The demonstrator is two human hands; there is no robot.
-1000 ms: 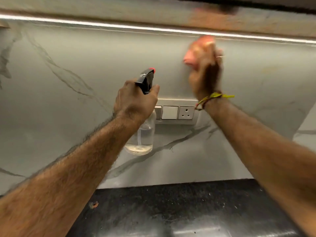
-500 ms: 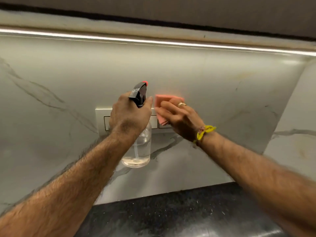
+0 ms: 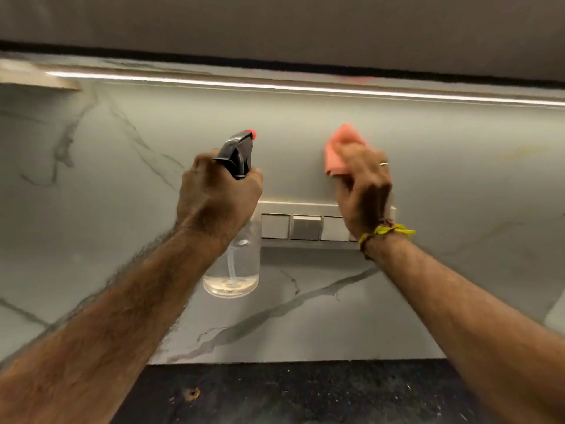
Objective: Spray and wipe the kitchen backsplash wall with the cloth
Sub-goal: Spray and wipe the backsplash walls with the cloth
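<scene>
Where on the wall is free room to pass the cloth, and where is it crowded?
Free: the backsplash right of the cloth, below the light strip. Crowded: the switch panel, between the left hand with the spray bottle and the right hand.

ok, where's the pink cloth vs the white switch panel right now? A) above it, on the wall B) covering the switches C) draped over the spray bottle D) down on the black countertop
A: the right hand presses the pink cloth to the grey marble wall above the white switch panel.
</scene>
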